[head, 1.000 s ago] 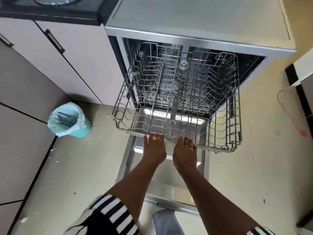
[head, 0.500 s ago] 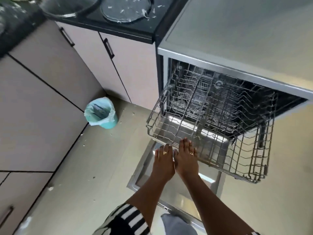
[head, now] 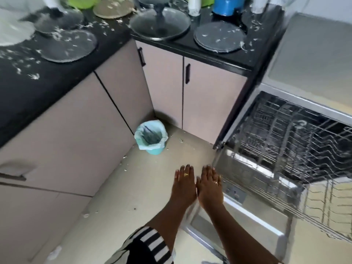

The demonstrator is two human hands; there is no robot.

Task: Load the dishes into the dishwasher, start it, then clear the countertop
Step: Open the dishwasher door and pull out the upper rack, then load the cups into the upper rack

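The dishwasher [head: 312, 60] stands at the right with its door [head: 238, 223] folded down. Its wire rack [head: 297, 149] is pulled out over the door and holds no dishes. My left hand [head: 183, 184] and my right hand [head: 209, 185] hover side by side, palms down, fingers straight, just left of the rack's front corner and touching nothing. On the black countertop [head: 38, 88] lie dirty dishes: a grey plate [head: 69, 45], a glass lid [head: 161, 25], another grey plate [head: 219, 37], a tan plate [head: 113, 8] and a blue pot [head: 227, 4].
A small teal bin [head: 152, 137] with a liner sits in the floor corner below the cabinets [head: 163, 92]. White scraps litter the countertop and the floor [head: 133, 187]. Green items [head: 81, 1] and a white bowl [head: 11, 27] stand at the back left.
Both hands have let go of the rack's front edge and drawn back to the left. The view has swung left and up, bringing the countertop and its dishes into sight.
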